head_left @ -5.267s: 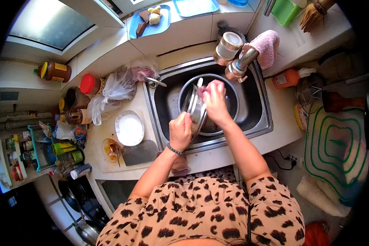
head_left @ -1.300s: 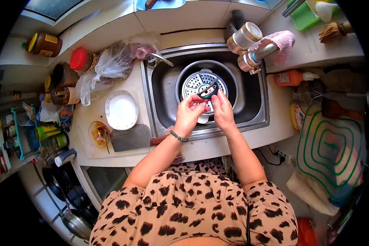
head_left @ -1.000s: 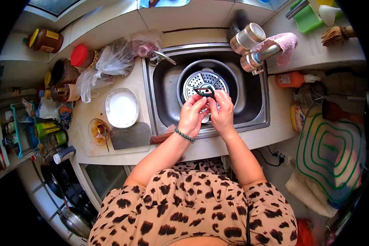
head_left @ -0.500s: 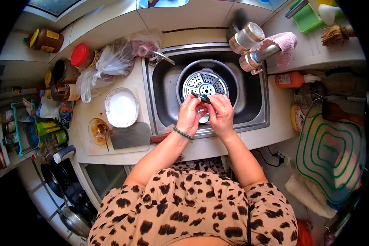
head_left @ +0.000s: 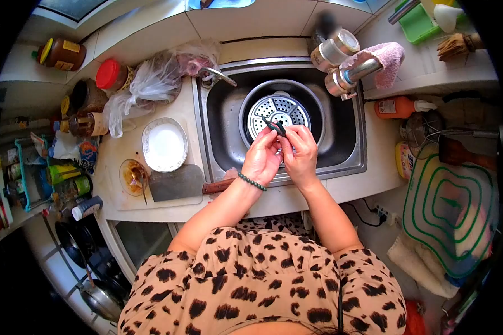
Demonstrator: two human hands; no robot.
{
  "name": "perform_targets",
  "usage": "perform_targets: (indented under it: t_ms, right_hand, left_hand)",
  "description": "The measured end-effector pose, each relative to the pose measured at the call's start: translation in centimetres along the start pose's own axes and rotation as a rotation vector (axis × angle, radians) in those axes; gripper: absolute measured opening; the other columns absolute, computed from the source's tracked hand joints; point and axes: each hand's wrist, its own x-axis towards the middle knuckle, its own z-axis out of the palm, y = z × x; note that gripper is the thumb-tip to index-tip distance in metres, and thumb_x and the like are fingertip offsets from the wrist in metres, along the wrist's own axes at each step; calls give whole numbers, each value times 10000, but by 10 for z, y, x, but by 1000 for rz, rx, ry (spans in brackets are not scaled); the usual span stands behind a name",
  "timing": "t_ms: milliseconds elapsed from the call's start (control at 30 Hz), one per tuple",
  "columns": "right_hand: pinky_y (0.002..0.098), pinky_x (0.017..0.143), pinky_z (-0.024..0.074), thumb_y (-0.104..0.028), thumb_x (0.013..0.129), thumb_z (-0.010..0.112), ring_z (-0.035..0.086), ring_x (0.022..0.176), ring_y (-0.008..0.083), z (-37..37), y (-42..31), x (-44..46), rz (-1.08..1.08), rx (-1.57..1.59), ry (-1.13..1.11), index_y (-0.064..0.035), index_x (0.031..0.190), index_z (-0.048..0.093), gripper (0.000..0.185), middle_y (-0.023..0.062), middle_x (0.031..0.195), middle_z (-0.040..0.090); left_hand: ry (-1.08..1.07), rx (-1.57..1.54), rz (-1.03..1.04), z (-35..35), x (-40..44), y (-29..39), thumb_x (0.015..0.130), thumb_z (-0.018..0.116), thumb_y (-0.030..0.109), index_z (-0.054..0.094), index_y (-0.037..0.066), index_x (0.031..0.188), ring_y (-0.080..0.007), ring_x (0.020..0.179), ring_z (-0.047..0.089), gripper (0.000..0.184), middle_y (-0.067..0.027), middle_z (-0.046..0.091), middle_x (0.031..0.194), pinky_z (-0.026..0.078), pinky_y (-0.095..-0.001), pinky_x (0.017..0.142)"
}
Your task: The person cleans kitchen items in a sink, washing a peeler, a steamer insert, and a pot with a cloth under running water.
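My left hand (head_left: 262,157) and my right hand (head_left: 300,152) meet over the near side of the sink, fingers pinched together. Between their fingertips is a small, dark, greenish-black thing (head_left: 275,128) with a pointed end and a hint of red; its kind I cannot make out. Just beyond the fingers, a round perforated metal steamer plate (head_left: 288,105) lies inside a dark round pot (head_left: 317,99). That pot stands in the metal sink (head_left: 223,146). A green bead bracelet (head_left: 252,181) circles my left wrist.
Left of the sink, a cleaver (head_left: 178,183) lies on a cutting board (head_left: 129,204), near a white dish (head_left: 165,144) and a small glass bowl (head_left: 133,177) with a spoon. The faucet (head_left: 341,82), draped with a pink cloth (head_left: 390,62), reaches over the sink's back right corner.
The dark thing has turned between my fingers, and its pointed end now stands up farther. Both hands stay over the sink, shifted only slightly.
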Motion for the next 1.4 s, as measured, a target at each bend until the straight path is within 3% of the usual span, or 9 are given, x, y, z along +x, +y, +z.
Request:
perform_targets:
  t_ms: [333,500,767,1067,1167,1200,1233,1300,1400]
  right_hand:
    - [365,708,480,-34,757,655,581,796,273,-5,-4,-2,-87,-71,-43,-50,975,670,219,88,846,600]
    - [368,685,478,-23,757,655,583,764,280,1,-7,-3,-38,5,-10,-28,896,653,139,97,826,595]
    - [346,622,472,-1,782,645,590,702,280,-8,-15,7,85,116,-16,10,819,618,47,120,792,578]
    - [358,628,459,-5,781,649,573,705,301,0,-13,3,66,141,-13,24,793,587,70,133,779,563]
    - [345,627,451,-1,792,637,560,702,297,2,-5,0,147,183,-29,29,794,579,65,135,776,551]
    - [354,647,457,0,806,613,565,726,305,5,-4,-2,179,174,-52,27,824,580,47,143,801,556]
    - [362,666,462,0,820,589,571,749,314,7,-2,-4,212,159,-72,26,855,581,44,151,825,560]
    - [409,780,454,-1,843,511,553,899,356,27,-3,-18,153,140,-115,2,1010,598,188,181,991,545]
    - [420,825,435,-20,814,545,532,949,346,29,-8,-23,120,61,-180,-15,1046,611,241,165,1030,533]
  left_hand:
    - [52,117,185,3,3,-1,909,526,73,576,98,942,-105,782,564,65,-6,621,905,467,-275,724]
    - [11,600,434,-8,11,-1,973,479,155,566,52,891,-66,674,553,158,-14,610,840,459,-212,584]
    - [-118,503,274,13,-6,17,986,454,122,590,-1,1090,-68,693,566,212,-24,619,853,502,-220,669]
    - [-3,575,259,7,6,25,936,562,130,603,14,945,-71,573,536,124,-31,624,789,458,-217,528]
    - [-16,488,169,14,-7,24,928,597,169,566,37,1088,-74,799,583,209,-32,618,956,492,-222,695]
    - [-70,540,118,7,-8,22,956,551,196,507,56,1199,-113,1003,555,284,-50,569,1112,476,-299,866]
    - [-46,505,36,5,-12,17,974,520,231,484,61,1240,-136,1067,535,317,-60,547,1172,460,-320,910]
    - [-36,466,-1,-12,-11,1,997,464,271,456,67,1277,-159,1092,534,346,-67,550,1184,444,-320,946]
    - [36,444,76,-24,-14,-3,1023,374,294,458,20,1244,-172,1068,541,363,-88,564,1152,445,-315,938]
